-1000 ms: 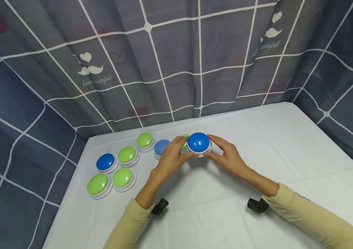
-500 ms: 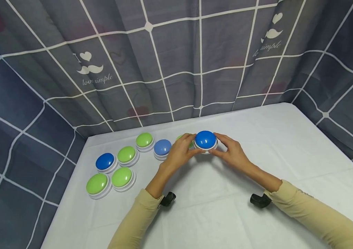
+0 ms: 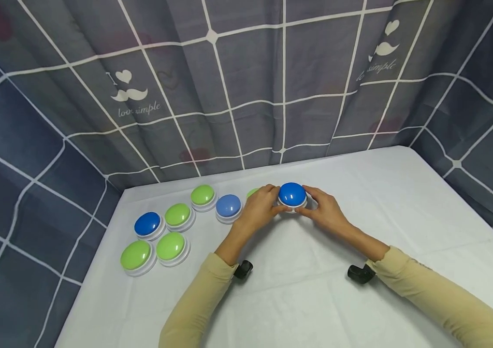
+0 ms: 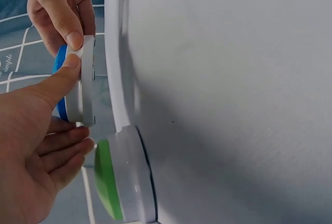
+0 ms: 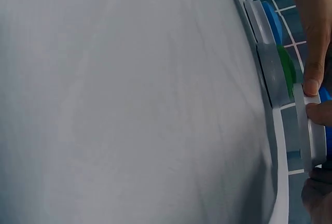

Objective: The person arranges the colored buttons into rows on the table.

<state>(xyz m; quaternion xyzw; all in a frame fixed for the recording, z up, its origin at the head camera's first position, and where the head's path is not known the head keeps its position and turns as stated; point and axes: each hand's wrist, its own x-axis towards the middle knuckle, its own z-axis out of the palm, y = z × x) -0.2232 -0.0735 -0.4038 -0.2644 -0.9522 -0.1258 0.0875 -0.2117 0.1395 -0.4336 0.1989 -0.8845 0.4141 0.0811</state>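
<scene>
A blue push button [image 3: 292,194] with a white round base is held between both hands. My left hand [image 3: 259,210] grips its left side and my right hand [image 3: 326,211] its right side, thumbs on the base rim. In the left wrist view, a gap shows between the held button's base [image 4: 88,86] and the table. Just left of it stands a green push button [image 4: 132,177], mostly hidden behind my left hand in the head view. A lighter blue push button [image 3: 228,206] sits further left of that hand.
Further left on the white tablecloth [image 3: 298,299] stand a dark blue button [image 3: 147,224] and several green ones, among them a green button [image 3: 170,246] near the front. A grey checked curtain [image 3: 251,72] hangs behind the table's back edge.
Both hands have shifted the held blue button to the right, away from the green button beside it. The left forearm has swung right. The buttons on the table stay where they were.
</scene>
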